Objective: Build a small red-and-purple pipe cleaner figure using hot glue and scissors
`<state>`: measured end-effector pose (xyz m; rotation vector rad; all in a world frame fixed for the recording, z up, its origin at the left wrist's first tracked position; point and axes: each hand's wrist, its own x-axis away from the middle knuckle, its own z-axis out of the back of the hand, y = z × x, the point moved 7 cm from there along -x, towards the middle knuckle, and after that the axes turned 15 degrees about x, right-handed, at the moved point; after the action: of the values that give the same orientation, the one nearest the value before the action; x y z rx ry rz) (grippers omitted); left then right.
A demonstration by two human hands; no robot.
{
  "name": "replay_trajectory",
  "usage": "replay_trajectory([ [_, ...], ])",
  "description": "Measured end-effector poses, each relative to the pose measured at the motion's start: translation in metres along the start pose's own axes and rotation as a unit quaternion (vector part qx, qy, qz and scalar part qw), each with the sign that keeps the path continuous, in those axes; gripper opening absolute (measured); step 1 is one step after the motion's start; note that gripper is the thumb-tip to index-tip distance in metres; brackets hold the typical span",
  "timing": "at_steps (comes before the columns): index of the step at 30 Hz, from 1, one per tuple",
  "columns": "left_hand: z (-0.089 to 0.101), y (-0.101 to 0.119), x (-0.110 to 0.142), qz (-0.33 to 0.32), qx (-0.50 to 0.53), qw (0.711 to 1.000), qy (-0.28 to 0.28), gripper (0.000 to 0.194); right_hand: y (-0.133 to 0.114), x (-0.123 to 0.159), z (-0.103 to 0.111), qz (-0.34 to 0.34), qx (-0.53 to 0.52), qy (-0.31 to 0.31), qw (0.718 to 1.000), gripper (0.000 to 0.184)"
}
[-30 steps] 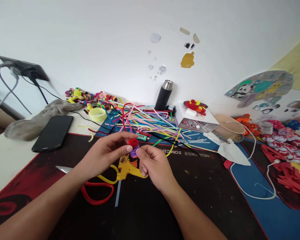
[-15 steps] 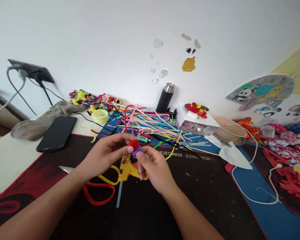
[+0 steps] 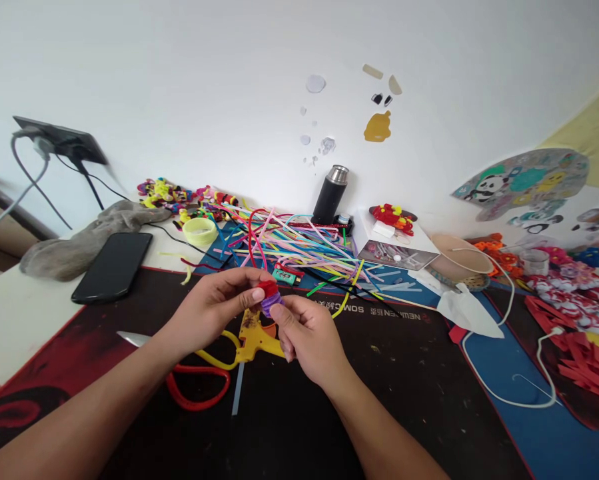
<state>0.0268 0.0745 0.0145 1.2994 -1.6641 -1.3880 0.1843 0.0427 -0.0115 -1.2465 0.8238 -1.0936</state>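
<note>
Between my fingertips is a small coiled pipe-cleaner piece (image 3: 270, 302), red at the top and purple below. My left hand (image 3: 222, 303) pinches its red end from the left, and my right hand (image 3: 306, 329) pinches the purple part from the right. Both hands hover over the dark desk mat. Under them lies a yellow glue gun (image 3: 253, 343) with a translucent glue stick (image 3: 238, 390) poking out of its rear. Scissors (image 3: 199, 405) with red handles lie partly beneath my left forearm.
Loose pipe cleaners (image 3: 299, 243) are heaped behind my hands. A black phone (image 3: 113, 267) and a pale yellow bowl (image 3: 200, 232) stand at left. Further back are a black thermos (image 3: 330, 197) and a white box (image 3: 404, 250); a white cable (image 3: 509, 402) curls at right.
Both hands keep their hold and have shifted only slightly, with the coiled piece turned a little between the fingers. Everything on the desk stays where it was.
</note>
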Motion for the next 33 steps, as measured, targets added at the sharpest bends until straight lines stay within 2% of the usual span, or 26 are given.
replay_trajectory([
  [3,0.001,-0.003,0.001,0.007,-0.027,1.0,0.009,0.04,-0.002,0.0,0.004,0.001,0.028,0.018,0.999,0.043],
  [6,0.001,-0.002,0.002,-0.006,-0.101,0.995,0.005,0.048,-0.004,-0.001,0.011,0.01,0.079,0.049,0.996,0.039],
  [9,-0.001,0.006,0.003,-0.039,-0.184,0.982,-0.007,0.044,-0.004,0.0,0.013,0.017,0.128,0.069,0.989,0.036],
  [11,-0.003,0.01,0.003,-0.049,-0.204,0.977,-0.024,0.039,-0.003,0.001,0.012,0.02,0.144,0.069,0.987,0.035],
  [17,-0.007,0.011,0.002,-0.009,-0.146,0.987,-0.067,0.025,0.003,0.003,0.006,0.015,0.148,0.043,0.988,0.039],
  [25,-0.01,0.007,0.001,-0.036,-0.15,0.987,-0.047,0.022,0.004,0.0,0.002,0.0,0.073,0.017,0.997,0.048],
  [33,-0.011,0.001,0.002,-0.005,-0.096,0.995,-0.036,0.025,0.003,-0.001,0.001,-0.008,0.064,0.015,0.998,0.049],
])
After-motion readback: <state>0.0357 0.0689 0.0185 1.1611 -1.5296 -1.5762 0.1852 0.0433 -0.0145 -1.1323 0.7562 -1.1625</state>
